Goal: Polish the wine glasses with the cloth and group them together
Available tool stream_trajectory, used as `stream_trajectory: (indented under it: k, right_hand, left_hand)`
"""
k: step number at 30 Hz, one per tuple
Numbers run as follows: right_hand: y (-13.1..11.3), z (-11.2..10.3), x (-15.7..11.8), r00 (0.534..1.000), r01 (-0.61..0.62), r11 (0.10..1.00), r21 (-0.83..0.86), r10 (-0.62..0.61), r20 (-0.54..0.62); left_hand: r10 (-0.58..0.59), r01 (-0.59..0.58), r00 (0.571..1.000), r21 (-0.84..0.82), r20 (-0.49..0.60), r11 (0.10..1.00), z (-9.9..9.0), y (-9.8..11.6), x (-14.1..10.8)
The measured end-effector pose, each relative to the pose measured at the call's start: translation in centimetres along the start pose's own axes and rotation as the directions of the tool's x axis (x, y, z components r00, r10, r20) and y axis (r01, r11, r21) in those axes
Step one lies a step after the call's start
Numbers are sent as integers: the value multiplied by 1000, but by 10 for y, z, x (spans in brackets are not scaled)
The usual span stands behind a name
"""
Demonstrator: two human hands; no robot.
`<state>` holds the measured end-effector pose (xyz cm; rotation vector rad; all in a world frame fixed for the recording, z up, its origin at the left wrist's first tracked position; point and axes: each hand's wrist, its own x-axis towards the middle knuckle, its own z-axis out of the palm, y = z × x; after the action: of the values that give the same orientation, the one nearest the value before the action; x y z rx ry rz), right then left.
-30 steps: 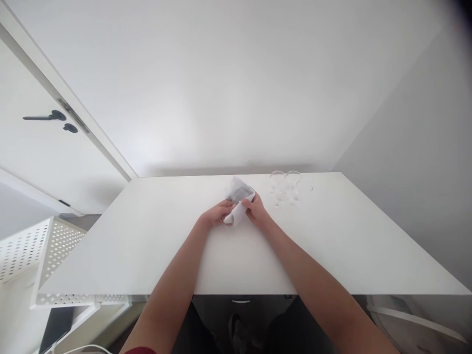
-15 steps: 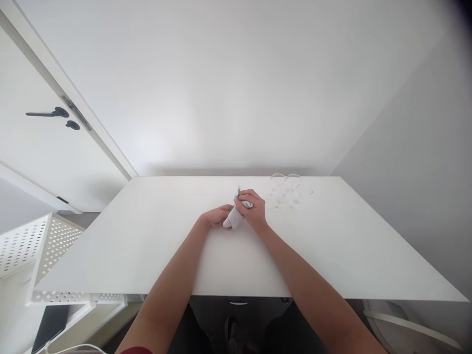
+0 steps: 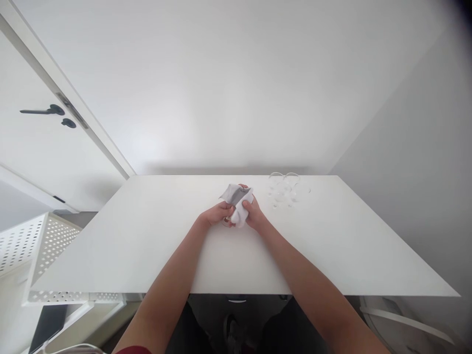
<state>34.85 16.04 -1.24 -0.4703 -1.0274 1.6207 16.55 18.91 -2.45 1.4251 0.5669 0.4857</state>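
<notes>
A white and grey cloth (image 3: 241, 209) is bunched between my two hands, just above the middle of the white table. My right hand (image 3: 254, 214) is wrapped round its right side, the thumb pressed on the folds. My left hand (image 3: 218, 213) is closed at the cloth's left side, its thumb against the fabric. Under those left fingers shows the curved edge of a small clear object (image 3: 225, 223); the cloth and fingers hide most of it, so its kind cannot be made out.
Several clear, rounded, glass-like pieces (image 3: 283, 189) stand at the back right of the white table (image 3: 147, 236). A wall rises behind the table. To the left are a door with a dark handle (image 3: 44, 110) and a white perforated rack (image 3: 55, 241).
The cloth has been turned and spread wider, so its grey inner side shows. My right hand has shifted lower, round the cloth's right side. The clear pieces stay where they were.
</notes>
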Motion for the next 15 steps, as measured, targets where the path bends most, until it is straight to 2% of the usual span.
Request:
stream_trajectory:
  k: [3, 6, 10, 12, 15]
  right_hand:
    - [-1, 0, 1, 1000, -18, 999, -30, 18, 13]
    - [-3, -4, 3, 1000, 7, 999, -37, -7, -22]
    - [2, -6, 6, 997, 39, 995, -93, -45, -64]
    - [7, -5, 8, 992, 62, 988, -143, -76, -96]
    - [15, -2, 10, 980, 90, 976, -197, -122, -158]
  left_hand:
    - [32, -30, 998, 30, -55, 999, 4, 1, 1]
    - [55, -52, 995, 46, -80, 998, 6, 0, 1]
    - [69, -62, 986, 55, -151, 997, 1, -10, 4]
    - [99, -93, 969, 40, -228, 995, -1, -16, 7]
    - [168, -178, 920, 4, -353, 984, -1, -20, 13]
